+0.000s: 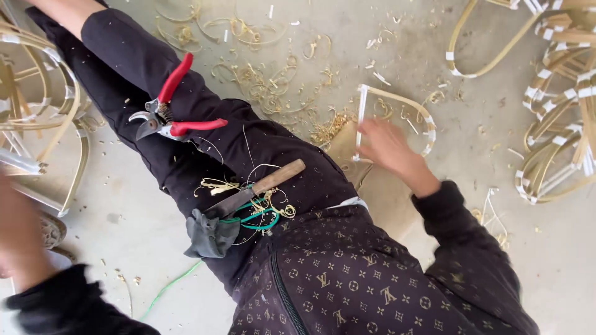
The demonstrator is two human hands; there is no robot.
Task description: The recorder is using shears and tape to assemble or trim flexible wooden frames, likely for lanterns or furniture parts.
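Bent pale bamboo-strip frame (397, 118) with white tape at its corners lies on the concrete floor (546, 260), held at its near edge by the right hand (388, 149). Left of that hand, across the black-trousered leg (186, 124), rest red-handled pruning shears (171, 111) and a wooden-handled knife (257, 189). Curled shavings (267, 80) litter the floor beyond. The left hand (18, 229), blurred and well apart, shows no readable grip.

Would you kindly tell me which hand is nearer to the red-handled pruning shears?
The left hand, blurred below-left of the red-handled pruning shears; the right hand is farther off, touching a bamboo frame.
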